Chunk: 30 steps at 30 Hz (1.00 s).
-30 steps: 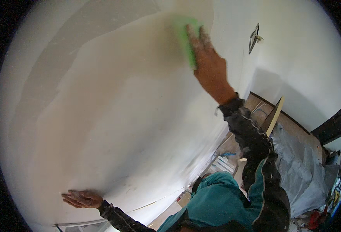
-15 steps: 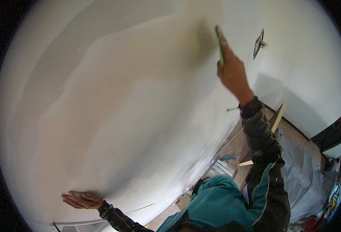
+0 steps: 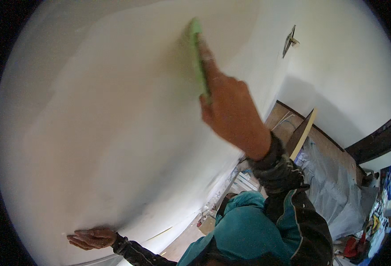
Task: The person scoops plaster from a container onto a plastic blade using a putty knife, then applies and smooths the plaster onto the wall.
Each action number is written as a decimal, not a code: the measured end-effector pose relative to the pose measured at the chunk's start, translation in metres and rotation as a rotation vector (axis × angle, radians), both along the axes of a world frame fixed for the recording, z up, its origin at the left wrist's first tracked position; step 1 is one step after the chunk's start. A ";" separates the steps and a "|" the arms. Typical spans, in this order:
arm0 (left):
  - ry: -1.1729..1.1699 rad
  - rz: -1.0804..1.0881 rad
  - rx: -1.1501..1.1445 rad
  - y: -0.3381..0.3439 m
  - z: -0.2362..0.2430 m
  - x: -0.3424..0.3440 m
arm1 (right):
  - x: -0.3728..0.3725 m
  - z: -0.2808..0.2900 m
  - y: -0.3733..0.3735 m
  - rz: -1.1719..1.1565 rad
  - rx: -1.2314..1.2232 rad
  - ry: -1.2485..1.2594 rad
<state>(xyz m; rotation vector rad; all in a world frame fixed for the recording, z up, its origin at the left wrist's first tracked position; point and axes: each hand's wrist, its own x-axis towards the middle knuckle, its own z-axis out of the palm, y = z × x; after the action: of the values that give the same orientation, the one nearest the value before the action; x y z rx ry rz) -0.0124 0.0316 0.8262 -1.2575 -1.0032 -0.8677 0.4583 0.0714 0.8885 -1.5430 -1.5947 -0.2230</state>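
My right hand (image 3: 231, 111) is raised against the white wall (image 3: 115, 133) and presses a flat green sanding pad (image 3: 197, 53) onto it, fingers laid along the pad. The pad shows edge-on, high in the middle of the view. My left hand (image 3: 91, 238) lies flat on the same wall far below, at the lower left, fingers spread and holding nothing. Both sleeves are dark, over a teal top.
A small wall fitting (image 3: 289, 41) sticks out near the corner at the upper right. Below lie grey plastic sheeting (image 3: 333, 195) on a wooden floor, a leaning board (image 3: 302, 133), and colourful clutter (image 3: 377, 221) at the right edge.
My right hand has swept the green pad leftward and nearer to the camera across the wall. The pad has turned edge-on. My left hand has stayed flat in place.
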 end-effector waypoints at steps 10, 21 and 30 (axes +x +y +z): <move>0.001 0.022 -0.021 -0.006 -0.001 -0.018 | 0.001 -0.003 -0.044 0.330 0.020 0.066; -0.116 0.023 0.006 0.006 -0.021 0.007 | -0.058 -0.016 0.022 -0.398 0.137 -0.203; -0.093 0.013 -0.002 -0.001 -0.024 -0.006 | 0.052 -0.003 0.000 -0.169 0.131 -0.067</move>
<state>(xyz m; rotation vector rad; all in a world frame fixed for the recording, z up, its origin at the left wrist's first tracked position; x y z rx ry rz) -0.0185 0.0310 0.8025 -1.2195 -1.0854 -0.9224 0.5106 0.0715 0.8859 -1.5830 -1.4708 -0.4679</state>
